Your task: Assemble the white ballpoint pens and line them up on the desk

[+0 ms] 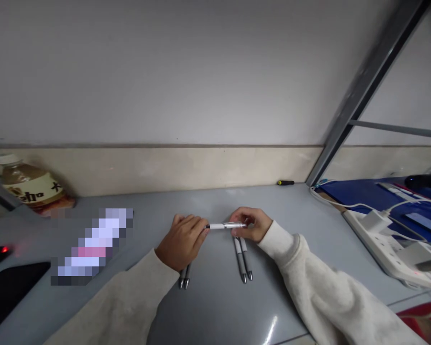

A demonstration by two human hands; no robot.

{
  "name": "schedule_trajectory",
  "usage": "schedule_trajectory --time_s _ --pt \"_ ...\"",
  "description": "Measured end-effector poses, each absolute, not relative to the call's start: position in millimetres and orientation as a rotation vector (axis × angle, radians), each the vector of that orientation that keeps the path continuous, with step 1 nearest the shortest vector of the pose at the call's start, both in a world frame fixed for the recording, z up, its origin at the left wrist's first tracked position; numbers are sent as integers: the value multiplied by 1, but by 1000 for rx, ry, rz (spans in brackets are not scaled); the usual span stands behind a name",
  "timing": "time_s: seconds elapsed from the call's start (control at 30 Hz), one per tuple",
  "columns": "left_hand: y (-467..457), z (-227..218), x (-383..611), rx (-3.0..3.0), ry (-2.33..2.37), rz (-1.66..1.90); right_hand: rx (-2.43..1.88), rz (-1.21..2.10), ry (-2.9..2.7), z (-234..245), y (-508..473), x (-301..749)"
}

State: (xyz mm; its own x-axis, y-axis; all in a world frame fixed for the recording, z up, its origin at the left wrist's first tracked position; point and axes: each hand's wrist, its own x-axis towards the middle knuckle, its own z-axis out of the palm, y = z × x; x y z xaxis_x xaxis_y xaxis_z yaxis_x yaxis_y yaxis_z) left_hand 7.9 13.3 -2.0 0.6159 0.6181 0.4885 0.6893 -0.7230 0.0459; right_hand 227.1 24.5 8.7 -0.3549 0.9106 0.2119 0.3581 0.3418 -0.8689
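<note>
Between my two hands a white pen (218, 226) with a dark grip is held level above the grey tabletop. My left hand (185, 239) is closed around its dark left end, and the fingers cover the tip. My right hand (253, 223) pinches the other end between thumb and fingers. Just below my right hand two white-and-grey pens (243, 261) lie side by side, their silver tips toward me. Under my left wrist the silver tips of two more pens (184, 279) stick out; the rest of them is hidden.
At the left stand a drink bottle (34, 184) and a blurred-out phone-like object (93, 244), near a black mat (16, 294). A white power strip (377, 244) with plugs and cables lies right. A small black-and-yellow object (285, 182) rests by the wall.
</note>
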Motion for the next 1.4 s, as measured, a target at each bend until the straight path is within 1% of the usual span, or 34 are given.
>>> schedule_trajectory --time_s 0.13,0.3,0.37,0.57,0.67,0.93,1.23,1.4 --pt "12 0 8 -2692 -1100 -741 -1150 1041 -1874 5 24 227" --pt "11 2 9 -2720 -1120 -721 -1127 835 -1993 9 25 229" --pt "10 2 9 -2724 -1130 -714 -1088 809 -2022 9 24 228" --pt "10 1 10 -2722 -1128 -729 -1160 993 -1941 7 22 226" --pt "10 1 10 -2737 -1139 -724 -1182 1001 -2024 8 21 227" --pt "9 0 10 -2779 -1158 -721 -1216 620 -2153 13 24 230" --pt "14 -4 5 -2731 -1257 -746 -1166 251 -2322 7 39 248" --pt "13 0 5 -2666 -1327 -796 -1263 157 -2295 6 47 259"
